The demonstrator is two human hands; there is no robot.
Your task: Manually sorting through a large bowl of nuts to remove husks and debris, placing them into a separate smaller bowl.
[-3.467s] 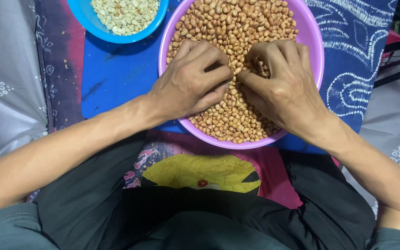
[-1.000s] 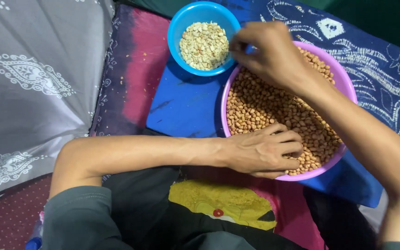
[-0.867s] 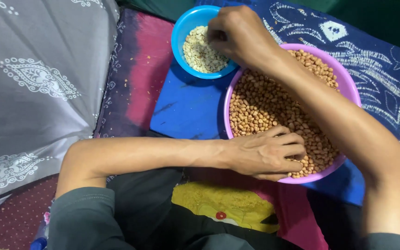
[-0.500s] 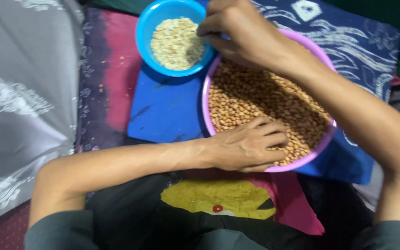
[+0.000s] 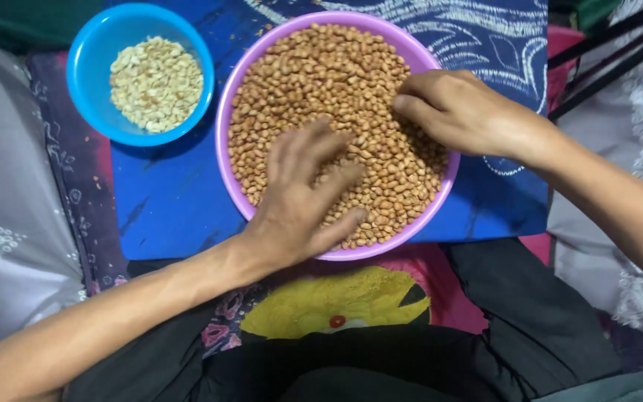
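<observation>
A purple bowl (image 5: 336, 15) full of brown-skinned peanuts (image 5: 321, 82) sits in front of me on a blue board (image 5: 173, 201). My left hand (image 5: 303, 197) lies flat on the peanuts at the bowl's near side, fingers spread. Over the bowl's right rim, my right hand (image 5: 463, 112) has its fingers curled with the tips down among the peanuts; I cannot tell if they hold any. A smaller blue bowl (image 5: 83, 45) of pale skinned peanuts (image 5: 156, 83) stands to the upper left, apart from both hands.
Grey patterned cloth (image 5: 1, 223) lies on the left and a blue patterned cloth (image 5: 485, 37) behind the purple bowl. Black rods (image 5: 612, 52) cross the upper right corner. My lap in dark clothing fills the bottom.
My right hand has come back from the blue bowl to the right side of the purple bowl. My left hand has spread out further over the peanuts. The camera has shifted.
</observation>
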